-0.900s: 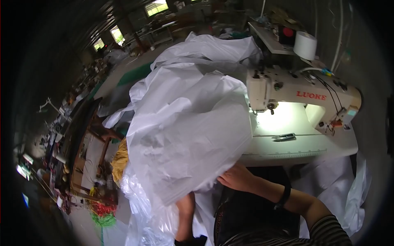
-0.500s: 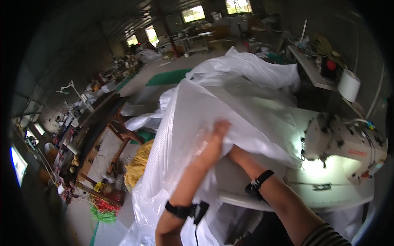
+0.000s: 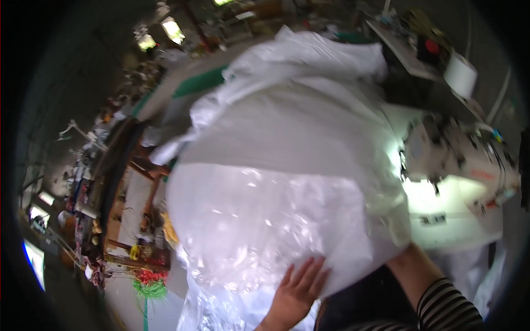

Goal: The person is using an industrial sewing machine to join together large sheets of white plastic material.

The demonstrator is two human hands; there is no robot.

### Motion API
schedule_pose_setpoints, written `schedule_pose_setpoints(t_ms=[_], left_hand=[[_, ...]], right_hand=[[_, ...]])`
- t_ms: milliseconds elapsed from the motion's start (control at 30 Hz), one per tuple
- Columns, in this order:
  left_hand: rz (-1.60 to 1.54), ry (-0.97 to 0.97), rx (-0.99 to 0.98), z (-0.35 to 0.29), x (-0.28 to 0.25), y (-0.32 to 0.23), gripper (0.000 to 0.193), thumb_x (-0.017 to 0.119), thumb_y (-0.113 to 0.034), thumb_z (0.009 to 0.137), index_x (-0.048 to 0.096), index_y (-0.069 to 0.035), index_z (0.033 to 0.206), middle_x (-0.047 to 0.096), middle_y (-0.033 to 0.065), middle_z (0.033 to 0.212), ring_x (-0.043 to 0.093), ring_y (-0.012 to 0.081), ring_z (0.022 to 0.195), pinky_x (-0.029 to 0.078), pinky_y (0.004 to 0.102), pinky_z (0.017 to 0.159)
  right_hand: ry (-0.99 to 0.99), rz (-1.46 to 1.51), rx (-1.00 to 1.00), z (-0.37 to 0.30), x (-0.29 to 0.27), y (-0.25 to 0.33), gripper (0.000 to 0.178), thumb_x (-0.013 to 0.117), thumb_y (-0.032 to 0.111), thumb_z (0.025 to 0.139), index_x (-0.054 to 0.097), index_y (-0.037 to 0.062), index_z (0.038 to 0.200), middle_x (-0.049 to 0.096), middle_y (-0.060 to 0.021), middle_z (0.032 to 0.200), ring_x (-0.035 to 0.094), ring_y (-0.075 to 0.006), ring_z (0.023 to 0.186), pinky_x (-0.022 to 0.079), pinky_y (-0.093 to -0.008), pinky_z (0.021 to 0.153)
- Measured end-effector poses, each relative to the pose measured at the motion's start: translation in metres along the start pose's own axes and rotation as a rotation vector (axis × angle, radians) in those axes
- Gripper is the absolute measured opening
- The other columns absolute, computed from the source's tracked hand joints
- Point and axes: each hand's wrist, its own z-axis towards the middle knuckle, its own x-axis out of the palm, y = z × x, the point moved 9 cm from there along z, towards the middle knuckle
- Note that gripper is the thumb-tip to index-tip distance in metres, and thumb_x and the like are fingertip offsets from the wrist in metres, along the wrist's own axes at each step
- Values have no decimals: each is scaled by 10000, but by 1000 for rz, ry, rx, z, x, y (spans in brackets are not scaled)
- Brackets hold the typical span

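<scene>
A large, dull-white sheet of thin pliable material (image 3: pixel 287 132) with a glossy, translucent film-like panel (image 3: pixel 265 220) along its near part covers the left side of a white, smooth-topped counter (image 3: pixel 458 238) and spills past the counter's near edge toward the person. The left hand (image 3: pixel 293 295) lies on the lower part of the glossy panel, its fingers (image 3: pixel 314 270) extended and slightly spread, released rather than clenched. The right hand (image 3: pixel 403 257) is at the sheet's lower right border, by the counter's near edge; it is partly hidden by the material, so whether its fingers grip cannot be told.

Crinkled clear plastic film (image 3: pixel 212 309) hangs below the panel. At the sheet's right, a cream-coloured sewing machine (image 3: pixel 461 149) stands on the counter, a bright light glowing under its head. Small dark metal thread snips (image 3: pixel 433 219) lie on the counter between the machine and the near edge. Beyond the sheet rises a crumpled white heap of similar material (image 3: pixel 309 55). A white cone of thread (image 3: pixel 461 76) stands at the upper right. Left of the sheet are a brown wooden frame (image 3: pixel 144 172), a bit of yellow fabric (image 3: pixel 169 229) and a bunch of red and green strands (image 3: pixel 150 284).
</scene>
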Motion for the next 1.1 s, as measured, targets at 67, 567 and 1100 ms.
schedule_pose_setpoints(t_ms=[67,567,1100], left_hand=[[-28,48,3,-23,21,-11,491,544,-155,864,529,-57,1345,442,138,1483,431,298,1376,382,502,1078],[-220,-280,-47,-9,-5,43,508,614,-70,919,481,-76,1410,373,148,1535,309,352,1441,260,422,1179],[177,377,-93,-39,142,-76,259,615,-181,837,619,-106,1085,623,64,877,627,230,813,449,407,695]], right_hand=[[203,333,114,-105,30,-16,568,607,268,939,436,-2,1409,458,-198,1445,456,-314,1333,336,-404,1138],[376,811,277,-325,88,31,512,612,337,978,522,-15,1339,562,-156,1323,533,-253,1219,410,-374,1073],[192,1031,600,-409,55,-29,507,595,358,991,558,-39,1303,625,-93,1226,556,-142,1121,436,-296,987]])
